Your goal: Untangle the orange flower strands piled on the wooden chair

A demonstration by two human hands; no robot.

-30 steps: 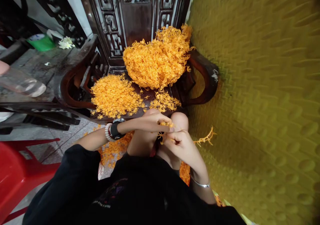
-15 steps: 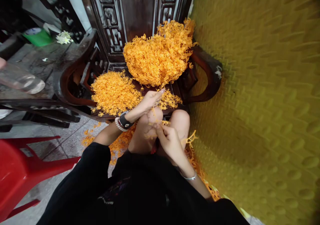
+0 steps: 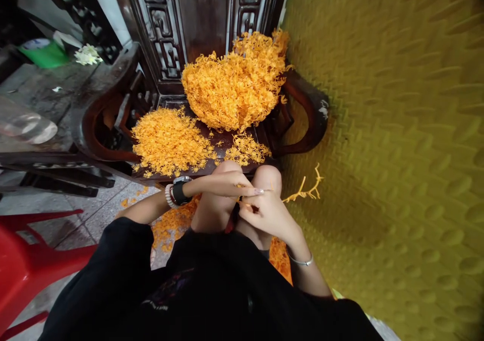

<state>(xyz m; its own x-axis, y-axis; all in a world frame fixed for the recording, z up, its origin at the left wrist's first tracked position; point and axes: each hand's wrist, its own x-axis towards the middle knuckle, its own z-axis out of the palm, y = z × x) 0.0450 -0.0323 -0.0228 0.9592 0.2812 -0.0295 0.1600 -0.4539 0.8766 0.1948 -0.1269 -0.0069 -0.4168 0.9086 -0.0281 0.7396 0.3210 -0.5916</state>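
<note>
My right hand [image 3: 270,215] is closed on an orange sprig [image 3: 303,190] that sticks out to the right over my knees. My left hand [image 3: 229,183], with a black watch and bead bracelet at the wrist, pinches at the sprig's near end with its fingers together. Ahead, on the seat of a dark carved wooden chair [image 3: 306,104], lies a big tangled mound of orange sprigs [image 3: 234,86]. A flatter heap of picked orange bits [image 3: 168,141] lies to its left, and a small heap [image 3: 245,152] sits near the seat's front edge.
A yellow-green textured wall [image 3: 397,154] fills the right side. A red plastic chair [image 3: 26,260] stands at lower left. Orange bits [image 3: 170,225] litter the tiled floor under my knees. A dark table with a clear bottle [image 3: 22,126] and a green container [image 3: 41,53] is at left.
My left hand, which had reached out open toward the small heap half a second ago, has come back to the sprig in my right hand. The sprig now points right and up.
</note>
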